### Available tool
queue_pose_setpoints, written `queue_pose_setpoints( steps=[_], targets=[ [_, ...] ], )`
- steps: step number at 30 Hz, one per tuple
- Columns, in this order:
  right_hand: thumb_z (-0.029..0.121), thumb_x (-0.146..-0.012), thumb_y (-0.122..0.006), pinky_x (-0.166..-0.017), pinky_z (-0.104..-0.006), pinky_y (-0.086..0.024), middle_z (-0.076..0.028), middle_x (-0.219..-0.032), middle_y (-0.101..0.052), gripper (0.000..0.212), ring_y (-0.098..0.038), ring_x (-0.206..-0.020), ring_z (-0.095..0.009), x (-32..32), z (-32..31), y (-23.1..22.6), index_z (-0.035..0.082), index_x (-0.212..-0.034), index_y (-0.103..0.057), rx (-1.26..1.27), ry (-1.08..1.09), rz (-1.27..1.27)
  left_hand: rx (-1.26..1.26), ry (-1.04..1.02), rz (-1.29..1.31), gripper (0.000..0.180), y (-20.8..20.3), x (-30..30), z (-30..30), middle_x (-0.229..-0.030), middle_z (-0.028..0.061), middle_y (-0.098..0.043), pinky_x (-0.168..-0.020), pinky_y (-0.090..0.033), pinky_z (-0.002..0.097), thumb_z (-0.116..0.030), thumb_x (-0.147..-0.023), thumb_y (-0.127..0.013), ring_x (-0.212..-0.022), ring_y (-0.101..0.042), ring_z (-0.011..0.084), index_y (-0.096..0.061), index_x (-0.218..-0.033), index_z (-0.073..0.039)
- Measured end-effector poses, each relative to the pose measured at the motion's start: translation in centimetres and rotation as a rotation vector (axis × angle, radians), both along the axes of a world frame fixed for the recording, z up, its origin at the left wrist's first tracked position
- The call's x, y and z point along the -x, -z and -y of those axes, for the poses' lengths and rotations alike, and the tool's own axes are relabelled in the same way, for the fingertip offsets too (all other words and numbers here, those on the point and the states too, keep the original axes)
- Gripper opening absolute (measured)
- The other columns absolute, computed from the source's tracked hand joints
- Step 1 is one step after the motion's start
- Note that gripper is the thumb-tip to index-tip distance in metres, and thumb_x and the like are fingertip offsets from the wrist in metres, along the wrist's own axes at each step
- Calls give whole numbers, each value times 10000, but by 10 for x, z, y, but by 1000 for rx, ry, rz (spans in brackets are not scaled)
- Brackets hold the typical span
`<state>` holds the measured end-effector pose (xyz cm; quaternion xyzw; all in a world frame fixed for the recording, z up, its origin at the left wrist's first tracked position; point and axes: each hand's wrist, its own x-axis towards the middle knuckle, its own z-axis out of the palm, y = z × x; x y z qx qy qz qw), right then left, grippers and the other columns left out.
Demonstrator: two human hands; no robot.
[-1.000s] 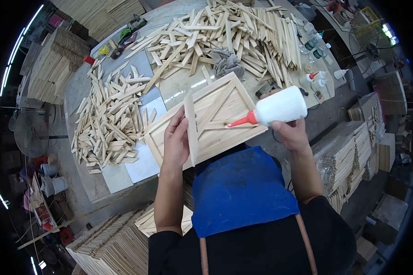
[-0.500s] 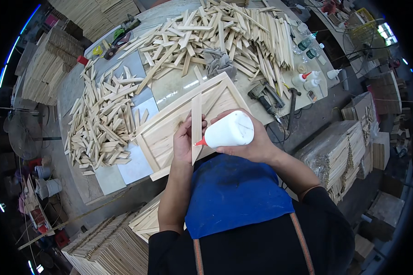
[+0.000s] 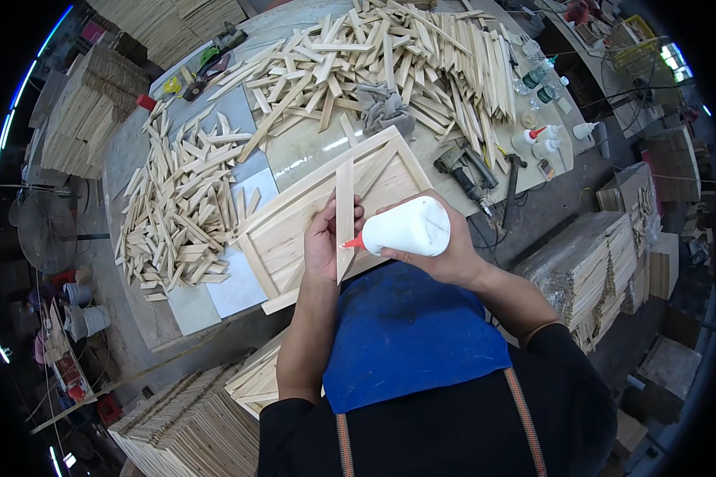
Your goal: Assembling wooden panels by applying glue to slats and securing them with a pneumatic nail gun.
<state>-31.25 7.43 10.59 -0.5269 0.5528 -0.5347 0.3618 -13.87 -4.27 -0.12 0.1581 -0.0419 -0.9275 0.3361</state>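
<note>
Hands (image 3: 321, 246) curled round slat (image 3: 344, 199), left; bottle (image 3: 410, 227), right

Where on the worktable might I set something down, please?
The white sheet's near end, between the smaller heap of wood pieces and the framed panel, is bare; so does the beige patch look, between panel and larger heap, left of the grey cloth. Both heaps and the bottles make crowding.

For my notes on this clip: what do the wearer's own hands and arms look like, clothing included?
The left hand and right hand are bare, with no gloves or watches visible. The forearms are uncovered below short black sleeves. Over the black top lie a blue apron with dark smudges and two patterned orange straps.
</note>
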Motion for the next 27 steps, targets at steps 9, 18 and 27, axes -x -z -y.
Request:
queue_pose_setpoints(
  steps=[9,18,27],
  targets=[
    [151,-784,-923,-875,-317,-566,-78,-1076,-725,516,-709,-1013,-157,16,22,6,22,-1174,-612,23,174,62,-91,23,-33,408,2,1,-5,-1184,182,-667,-787,-569,399,-172,-1055,-480,-990,-681,295,-515,-1444,-54],
    [117,-779,-921,-927,-328,-558,-107,-1119,-722,522,-703,-1054,-174,11,2,0,22,-1182,-603,-35,52,-8,-109,-57,215,361,-19,9,-8,-1099,167,-647,-788,-531,390,-166,-1049,-497,-918,-609,282,-528,-1348,32],
    [77,-794,-902,-951,-336,-556,-126,-1183,-714,510,-699,-1080,-177,11,-8,-5,18,-1200,-600,15,-32,-49,-50,29,36,379,-1,5,-10,-1126,195,-630,-773,-538,377,-170,-1022,-531,-935,-596,282,-525,-1353,15]
  ],
)
